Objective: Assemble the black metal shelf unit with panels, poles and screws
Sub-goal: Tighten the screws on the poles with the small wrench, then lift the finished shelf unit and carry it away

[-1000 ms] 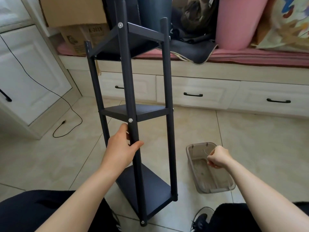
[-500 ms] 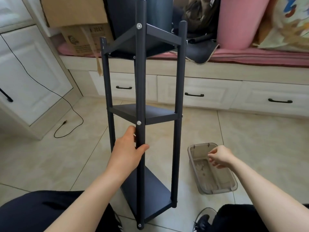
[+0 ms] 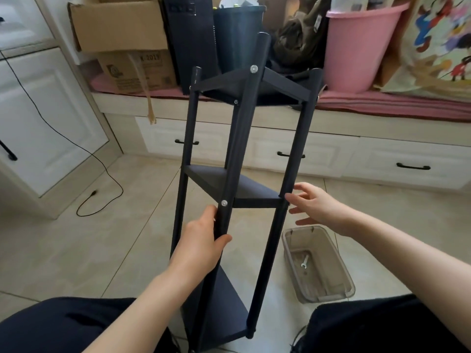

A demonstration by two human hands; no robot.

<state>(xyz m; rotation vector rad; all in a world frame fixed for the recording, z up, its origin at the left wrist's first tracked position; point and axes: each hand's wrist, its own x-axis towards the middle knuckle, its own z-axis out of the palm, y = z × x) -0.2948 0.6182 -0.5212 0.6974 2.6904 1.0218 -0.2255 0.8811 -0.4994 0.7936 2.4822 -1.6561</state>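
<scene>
The tall black metal three-tier shelf unit point(image 3: 244, 174) is standing on the tiled floor between the person's knees, looking rigid yet light; poles suit gripping best. The left hand point(image 3: 201, 247) is gripping the front pole point(image 3: 237, 154); the right hand point(image 3: 316, 207), fingers spread, is reaching beside the right pole point(image 3: 293, 161). The brown cardboard box point(image 3: 137, 70) is showing "2019".

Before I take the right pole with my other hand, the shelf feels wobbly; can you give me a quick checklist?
1. Left hand grips front pole: ok.
2. Right hand open, beside right pole at the middle panel; contact: cannot tell.
3. Screw at middle panel present: ok.
4. Top screw present: ok.
5. Screw tightness: cannot tell.
6. Wrench in plastic bin, within sight: ok.
</scene>
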